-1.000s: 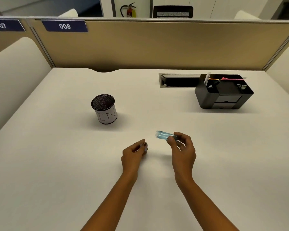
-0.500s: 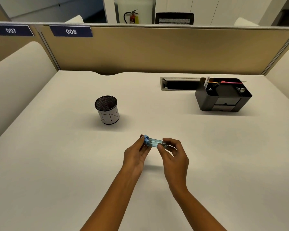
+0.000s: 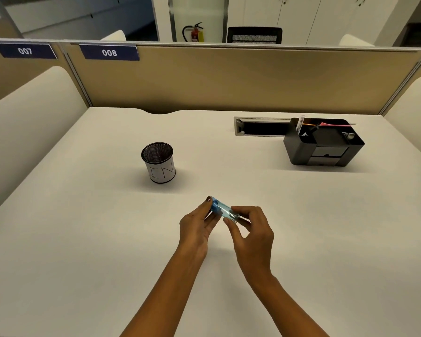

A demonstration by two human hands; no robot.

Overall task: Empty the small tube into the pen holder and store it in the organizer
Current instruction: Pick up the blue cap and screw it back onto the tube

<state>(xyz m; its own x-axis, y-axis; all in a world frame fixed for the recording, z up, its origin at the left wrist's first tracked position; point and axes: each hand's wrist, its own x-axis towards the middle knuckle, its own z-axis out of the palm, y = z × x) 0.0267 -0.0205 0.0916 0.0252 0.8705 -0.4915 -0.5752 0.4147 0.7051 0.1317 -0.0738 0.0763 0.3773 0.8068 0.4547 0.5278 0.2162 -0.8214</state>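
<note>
A small clear tube with a blue tint [image 3: 222, 209] lies sideways between both hands just above the desk's middle. My left hand [image 3: 197, 223] pinches its left end, where a blue cap sits. My right hand [image 3: 250, 231] pinches its right end. What is inside the tube I cannot make out. The black mesh pen holder [image 3: 159, 162], wrapped in a white label, stands upright to the upper left of the hands. The black desk organizer [image 3: 322, 143] sits at the far right with pens and a pink item in its top compartments.
The white desk [image 3: 83, 239] is fenced by tan partitions at the back and padded side panels. A cable slot [image 3: 261, 126] is cut into the desk just left of the organizer. Labels 007 and 008 hang on the partition.
One second ago the hands were apart, the tube in my right hand only. My left hand came over and now grips the tube's capped left end.
</note>
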